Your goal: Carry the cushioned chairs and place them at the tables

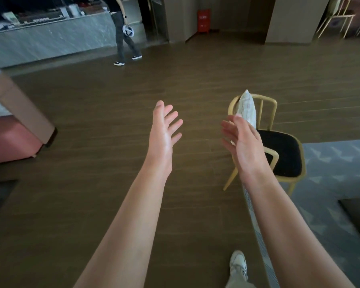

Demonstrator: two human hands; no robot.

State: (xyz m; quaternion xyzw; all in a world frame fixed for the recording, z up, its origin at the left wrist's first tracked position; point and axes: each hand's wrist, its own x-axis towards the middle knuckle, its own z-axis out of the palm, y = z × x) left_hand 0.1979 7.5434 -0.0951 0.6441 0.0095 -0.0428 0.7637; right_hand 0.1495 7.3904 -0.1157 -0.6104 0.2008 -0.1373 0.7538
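Both bare forearms are stretched forward over the brown wooden floor (104, 113), and nothing is held in either hand. The left hand (164, 129) is raised near the centre of the view, its fingers straight and spread. The right hand (241, 140) is held just to the right of it, fingers relaxed and slightly apart, and is seen in front of the cushioned chair (279, 150); whether it touches the chair cannot be told. The chair, with a pale yellow frame and a black seat pad, is stood on the floor at the right, at the edge of a grey patterned rug (330, 173). A white checked pillow (246, 108) is propped upright against the chair's curved back. A white shoe (238, 262) of the wearer is seen at the near edge. At the far left a grey marble bench (50, 40) is loaded with blurred items, and a second person (123, 34) in dark trousers is seen walking beside it. A pink upholstered seat (10, 140) is placed at the left. A red box (203, 20) is set against the far wall, and another pale-framed chair (337, 15) is stood at the far right.
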